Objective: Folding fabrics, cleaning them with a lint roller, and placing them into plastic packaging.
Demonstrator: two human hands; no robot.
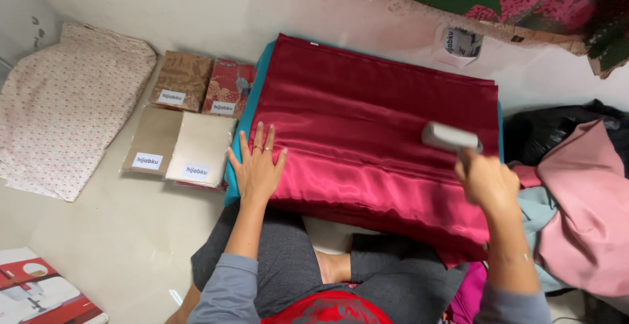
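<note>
At the centre of the view, a glossy dark-red satin cloth lies spread flat over a teal padded board, whose edge shows along the nine o'clock side of the cloth; the board rests across the seated person's lap, probably to give a firm, level surface. Toward eight o'clock on the cloth, the left hand lies palm down with its fingers spread wide, holding nothing, and seems to pin the slippery fabric so it stays taut. At three o'clock the right hand is closed around the handle of a small grey iron, whose flat body sits on the satin near its right edge, just above a long crease running across the cloth. Left of the board, at nine o'clock, four flat packets of folded fabric in brown, red, tan and cream lie side by side on the pale floor, each with a small white label. Farther out at ten o'clock rests a folded white cloth with small red dots. At four o'clock a loose heap of pink fabric lies just beside the board, within reach of the right arm. A red and white box sits at the seven o'clock corner.
</note>
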